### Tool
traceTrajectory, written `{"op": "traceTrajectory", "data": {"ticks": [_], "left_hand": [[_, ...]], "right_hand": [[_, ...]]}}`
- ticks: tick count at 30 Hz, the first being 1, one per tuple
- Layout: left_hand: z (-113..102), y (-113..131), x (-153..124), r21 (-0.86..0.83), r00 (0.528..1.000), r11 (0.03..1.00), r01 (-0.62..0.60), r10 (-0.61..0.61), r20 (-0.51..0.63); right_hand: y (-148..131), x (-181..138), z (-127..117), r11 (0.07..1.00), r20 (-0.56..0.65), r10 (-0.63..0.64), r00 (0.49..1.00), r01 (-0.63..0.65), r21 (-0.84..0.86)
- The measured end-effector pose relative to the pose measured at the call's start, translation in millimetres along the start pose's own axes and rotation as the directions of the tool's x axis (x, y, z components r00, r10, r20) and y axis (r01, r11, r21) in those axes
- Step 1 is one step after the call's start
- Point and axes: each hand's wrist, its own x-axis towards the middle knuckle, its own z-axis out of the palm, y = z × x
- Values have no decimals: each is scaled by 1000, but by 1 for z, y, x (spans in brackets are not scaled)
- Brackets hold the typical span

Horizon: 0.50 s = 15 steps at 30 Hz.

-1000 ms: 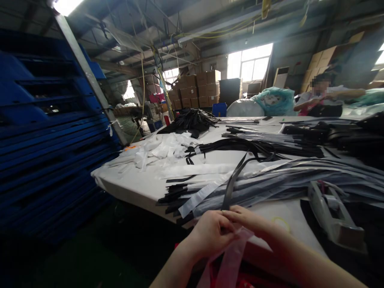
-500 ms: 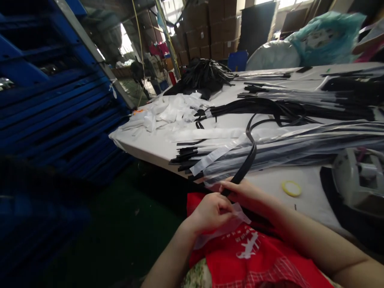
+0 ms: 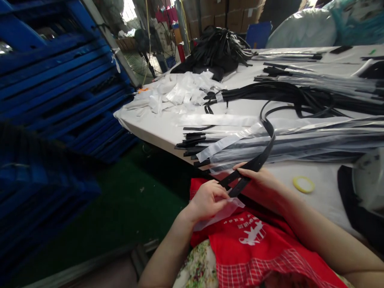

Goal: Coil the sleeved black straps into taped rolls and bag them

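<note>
My right hand is closed around a doubled black strap, which loops up over the table behind it. Two flat ends of the strap spread apart below that grip, one reaching my left hand. The fingers of my left hand are pinched on a translucent plastic sleeve, which hangs over my red apron. Whether the left fingers also grip the strap end is hard to make out.
On the white table lie black strips in plastic sleeves, a heap of white plastic pieces, a bundle of black straps and a yellow tape ring. Blue pallets stand at left.
The strap ends have come into view and spread apart between my hands, as my right hand has drawn a little away from my left. The camera view has tilted downward.
</note>
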Motion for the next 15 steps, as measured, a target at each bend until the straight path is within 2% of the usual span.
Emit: {"op": "traceTrajectory", "data": {"ticks": [4,7,11,15], "left_hand": [[-8,-8,-6,40,982,995,95,-87,-168],[-15,-15,-13,43,973,993,115,-103,-208],[-17,-19,-19,37,968,993,115,-104,-228],[-18,-20,-21,4,962,992,124,-119,-247]], "right_hand": [[-14,3,-12,969,-116,-218,969,200,-147],[-31,-1,-21,939,-136,-324,936,301,-167],[-46,-9,-24,911,-147,-403,903,379,-164],[-49,-13,-25,900,-156,-424,892,398,-176]]}}
